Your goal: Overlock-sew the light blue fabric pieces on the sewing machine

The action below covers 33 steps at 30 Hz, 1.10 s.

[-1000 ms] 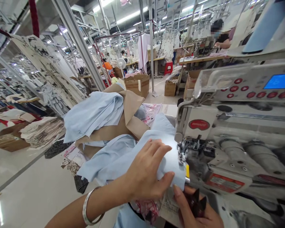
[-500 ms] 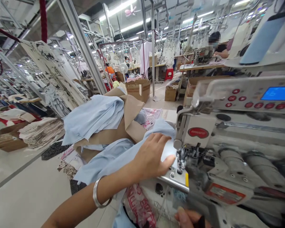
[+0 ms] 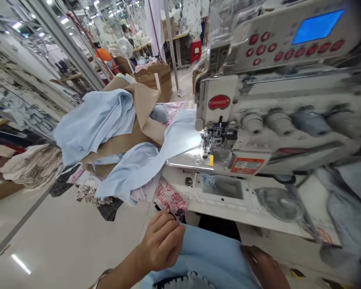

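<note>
Where the cloth lies: a light blue cloth [image 3: 198, 257] is bunched at the near edge of the worktop [image 3: 243, 212], between both hands.

Left hand [image 3: 162, 241]: fingers curled closed at the cloth's far edge, apparently pinching it, though the fingertips are partly hidden.

Right hand [image 3: 263, 267]: fingers slightly spread across the cloth's right side; whether they grip it, I cannot tell.

Handling: likely light, soft and limp, so it would slump if released. Two edges look like the best hold, well away from the dark trimmed edge [image 3: 186, 281].

Machine: an industrial sewing machine [image 3: 276, 100] stands to the right on the worktop, its presser foot [image 3: 209, 140] above a steel plate [image 3: 188, 162].

Far left: a heap of light blue fabric [image 3: 93, 120] lies on kraft paper [image 3: 144, 104] — a pink-printed plastic bag [image 3: 170, 198] sits nearer.
</note>
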Each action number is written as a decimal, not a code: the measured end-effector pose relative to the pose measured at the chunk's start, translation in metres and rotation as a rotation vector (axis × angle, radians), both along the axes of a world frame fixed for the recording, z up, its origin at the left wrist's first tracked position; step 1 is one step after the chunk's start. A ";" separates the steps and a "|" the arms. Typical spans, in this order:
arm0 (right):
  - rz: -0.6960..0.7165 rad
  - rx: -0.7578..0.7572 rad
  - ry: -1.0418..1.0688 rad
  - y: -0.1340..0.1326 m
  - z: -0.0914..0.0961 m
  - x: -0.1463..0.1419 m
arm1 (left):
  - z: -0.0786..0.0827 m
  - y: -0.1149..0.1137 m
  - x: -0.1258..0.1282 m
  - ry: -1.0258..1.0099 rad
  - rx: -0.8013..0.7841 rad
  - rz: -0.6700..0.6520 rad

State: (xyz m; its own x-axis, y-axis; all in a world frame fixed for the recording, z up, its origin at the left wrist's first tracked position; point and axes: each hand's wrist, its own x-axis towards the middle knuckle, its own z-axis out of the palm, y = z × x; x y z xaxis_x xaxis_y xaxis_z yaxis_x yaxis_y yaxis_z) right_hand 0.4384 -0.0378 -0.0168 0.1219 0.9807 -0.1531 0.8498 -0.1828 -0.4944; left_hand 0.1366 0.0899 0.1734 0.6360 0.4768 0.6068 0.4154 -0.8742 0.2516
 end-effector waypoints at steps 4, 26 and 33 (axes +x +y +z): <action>0.021 0.045 -0.115 0.002 0.000 -0.007 | -0.018 -0.015 -0.006 0.026 -0.125 0.100; -0.225 0.092 0.723 -0.010 0.163 0.003 | -0.044 -0.007 0.104 0.399 -0.905 -0.344; 0.008 -0.194 0.658 -0.004 0.167 0.003 | -0.012 -0.014 0.076 0.214 -1.064 -0.383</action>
